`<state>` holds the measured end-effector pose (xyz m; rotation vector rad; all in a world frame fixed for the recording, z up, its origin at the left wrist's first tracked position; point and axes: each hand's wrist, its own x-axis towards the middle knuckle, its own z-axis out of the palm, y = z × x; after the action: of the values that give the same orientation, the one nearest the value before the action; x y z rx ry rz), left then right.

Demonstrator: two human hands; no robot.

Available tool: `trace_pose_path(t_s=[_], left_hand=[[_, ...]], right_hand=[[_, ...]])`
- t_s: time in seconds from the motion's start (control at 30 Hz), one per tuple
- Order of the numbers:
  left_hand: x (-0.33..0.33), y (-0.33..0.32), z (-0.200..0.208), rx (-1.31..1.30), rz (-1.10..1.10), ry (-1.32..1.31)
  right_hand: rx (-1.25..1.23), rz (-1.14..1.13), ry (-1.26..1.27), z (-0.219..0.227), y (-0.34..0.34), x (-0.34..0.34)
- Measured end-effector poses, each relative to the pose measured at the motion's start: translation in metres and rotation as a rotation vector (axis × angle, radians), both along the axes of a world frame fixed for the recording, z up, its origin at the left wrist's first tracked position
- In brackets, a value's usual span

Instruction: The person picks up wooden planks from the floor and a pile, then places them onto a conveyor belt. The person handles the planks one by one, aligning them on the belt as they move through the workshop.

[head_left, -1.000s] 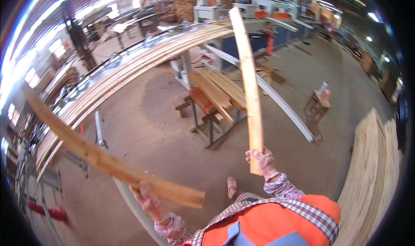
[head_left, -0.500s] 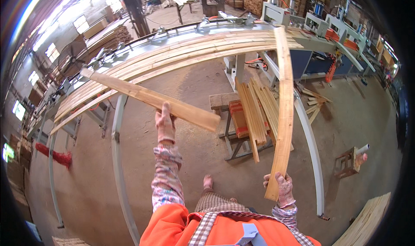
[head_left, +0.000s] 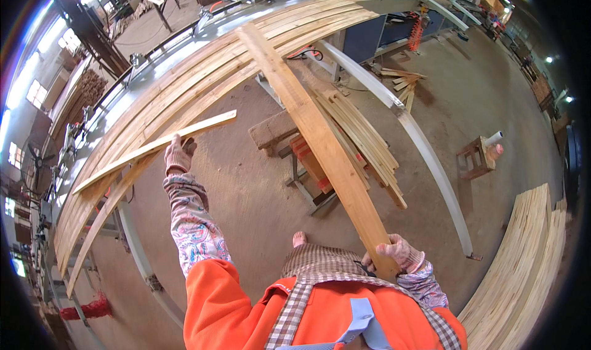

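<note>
- head view is showing a person in an orange vest and patterned sleeves, working with two gloved hands in a wood workshop.
- the left hand point(head_left: 178, 156) is reaching out and up, fingers clamping on a thin slat point(head_left: 154, 148) near its middle; the slat is running from lower left to upper right, tilting over the concrete floor point(head_left: 246, 184) just in front of the long bench.
- the right hand point(head_left: 397, 253) is staying low near the body, fingers wrapping the near end of a wide plank point(head_left: 314, 128).
- the plank is stretching away from the person, its far end lying over the boards on the bench point(head_left: 184, 85).
- the bench is curving across the upper left, carrying many long boards side by side.
- a low stand point(head_left: 308, 184) between the two hands is carrying a stack of slats point(head_left: 363, 140), under the plank.
- a grey metal rail point(head_left: 425, 159) is running down the floor to the right of the stack.
- a small stool point(head_left: 477, 159) with a pale roll on it is standing further right, well apart from the hands.
- a pile of boards point(head_left: 523, 257) is lying at the lower right.
</note>
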<state>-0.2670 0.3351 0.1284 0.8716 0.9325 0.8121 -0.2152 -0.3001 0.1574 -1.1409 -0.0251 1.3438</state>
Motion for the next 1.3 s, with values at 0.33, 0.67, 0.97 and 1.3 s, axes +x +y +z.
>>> trace_pose_path(t_s=[0.33,0.67,0.97,1.3], left_hand=[[-0.046,-0.119,0.005,0.144,-0.189,-0.257],[-0.157,-0.230,-0.154,-0.005,0.244,1.241],[-0.291,-0.318,-0.175,0.075,0.350,1.523],[-0.328,-0.337,-0.207,-0.168,0.386,0.570]], right_hand=[[-0.506,0.591,-0.063,0.029,-0.060,0.035],[-0.819,0.828,-0.942,-0.058,-0.172,0.013],[-0.949,0.769,-1.421,-0.150,-0.208,-0.053],[-0.953,0.650,-1.431,-0.169,-0.245,-0.074]])
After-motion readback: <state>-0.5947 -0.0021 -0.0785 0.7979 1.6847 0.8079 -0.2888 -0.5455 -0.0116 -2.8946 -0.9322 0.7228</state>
